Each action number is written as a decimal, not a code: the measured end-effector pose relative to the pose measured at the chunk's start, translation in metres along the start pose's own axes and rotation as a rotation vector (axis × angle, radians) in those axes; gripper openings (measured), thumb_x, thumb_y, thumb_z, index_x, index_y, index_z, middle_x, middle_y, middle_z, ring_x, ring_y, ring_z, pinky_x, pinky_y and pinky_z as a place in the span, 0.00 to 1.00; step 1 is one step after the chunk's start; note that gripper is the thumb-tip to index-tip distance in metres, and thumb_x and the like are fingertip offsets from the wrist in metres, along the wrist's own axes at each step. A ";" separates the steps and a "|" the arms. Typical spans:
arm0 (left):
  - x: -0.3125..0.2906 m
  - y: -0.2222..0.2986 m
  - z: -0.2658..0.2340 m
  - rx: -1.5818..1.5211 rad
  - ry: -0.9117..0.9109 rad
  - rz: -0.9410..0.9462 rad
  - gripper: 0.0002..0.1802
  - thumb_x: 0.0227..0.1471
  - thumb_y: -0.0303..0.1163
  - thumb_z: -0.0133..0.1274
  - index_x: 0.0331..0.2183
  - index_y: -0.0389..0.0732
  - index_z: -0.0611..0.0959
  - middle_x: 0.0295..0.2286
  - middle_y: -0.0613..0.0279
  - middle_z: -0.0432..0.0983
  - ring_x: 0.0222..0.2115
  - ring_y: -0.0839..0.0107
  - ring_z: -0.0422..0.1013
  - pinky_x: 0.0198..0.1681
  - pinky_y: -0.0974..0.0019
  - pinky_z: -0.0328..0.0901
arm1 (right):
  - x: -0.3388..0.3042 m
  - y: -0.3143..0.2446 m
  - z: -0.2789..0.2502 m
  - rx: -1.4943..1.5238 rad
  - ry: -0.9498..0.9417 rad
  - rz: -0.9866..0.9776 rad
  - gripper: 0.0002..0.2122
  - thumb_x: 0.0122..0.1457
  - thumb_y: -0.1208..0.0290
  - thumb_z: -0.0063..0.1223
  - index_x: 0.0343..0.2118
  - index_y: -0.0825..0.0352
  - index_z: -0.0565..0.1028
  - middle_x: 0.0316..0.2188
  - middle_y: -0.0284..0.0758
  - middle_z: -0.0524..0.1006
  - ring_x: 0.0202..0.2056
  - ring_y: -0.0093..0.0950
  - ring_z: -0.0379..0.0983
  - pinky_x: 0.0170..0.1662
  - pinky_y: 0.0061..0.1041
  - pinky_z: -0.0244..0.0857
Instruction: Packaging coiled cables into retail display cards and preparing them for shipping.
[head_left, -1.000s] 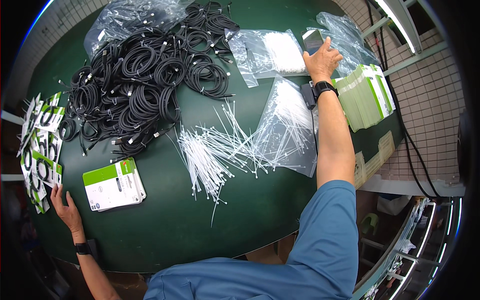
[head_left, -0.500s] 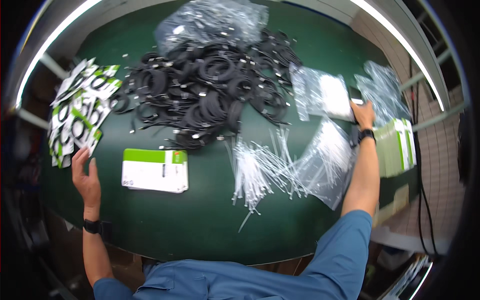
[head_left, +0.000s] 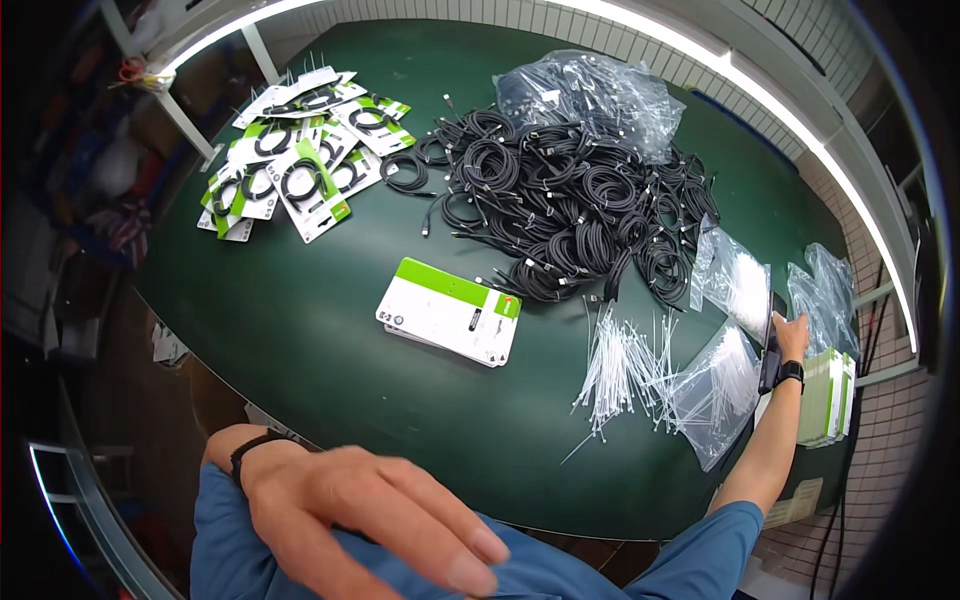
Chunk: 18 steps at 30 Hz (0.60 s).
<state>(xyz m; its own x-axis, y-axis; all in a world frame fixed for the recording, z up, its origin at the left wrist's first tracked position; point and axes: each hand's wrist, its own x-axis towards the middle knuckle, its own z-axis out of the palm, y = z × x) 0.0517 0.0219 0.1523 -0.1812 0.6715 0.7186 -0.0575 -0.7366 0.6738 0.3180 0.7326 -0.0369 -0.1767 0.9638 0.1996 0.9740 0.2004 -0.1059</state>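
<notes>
My left hand (head_left: 365,510) is raised close to the camera at the bottom, open with its fingers stretched out and nothing in them. At the far right of the table, my right hand (head_left: 791,336) has its fingers bent over a dark, flat, phone-like thing (head_left: 769,368), partly hidden by the hand. Beside it lie a clear bag of white cable ties (head_left: 745,285) and another open bag of ties (head_left: 712,398). Loose white cable ties (head_left: 622,368) form a heap to the left of these. A small stack of green-and-white cards (head_left: 450,312) lies mid-table.
Coiled black cables (head_left: 580,200) are piled at the back, with a large clear bag (head_left: 590,95) behind. Cards with cables attached (head_left: 300,165) overlap at the far left. At the right edge stand a card stack (head_left: 825,400) and a crumpled clear bag (head_left: 822,300). A light frame (head_left: 735,70) arches over the table.
My left hand has left the carded cables and come back toward my body, up near the camera. My right hand stays by the dark thing. The whole view has turned to the left.
</notes>
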 end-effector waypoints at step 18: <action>-0.031 0.070 0.031 -0.172 -0.180 0.119 0.14 0.60 0.29 0.60 0.44 0.30 0.84 0.45 0.40 0.78 0.41 0.43 0.77 0.47 0.45 0.76 | -0.364 -0.236 -0.132 0.961 -0.035 -0.801 0.18 0.56 0.81 0.63 0.50 0.69 0.78 0.41 0.35 0.79 0.40 0.24 0.77 0.44 0.24 0.74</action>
<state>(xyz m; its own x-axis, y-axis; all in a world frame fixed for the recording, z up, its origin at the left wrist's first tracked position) 0.0840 -0.0480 0.1826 -0.0203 0.5720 0.8200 -0.2149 -0.8035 0.5551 0.1708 0.3113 0.0438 -0.6889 0.5131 0.5121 0.0959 0.7647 -0.6372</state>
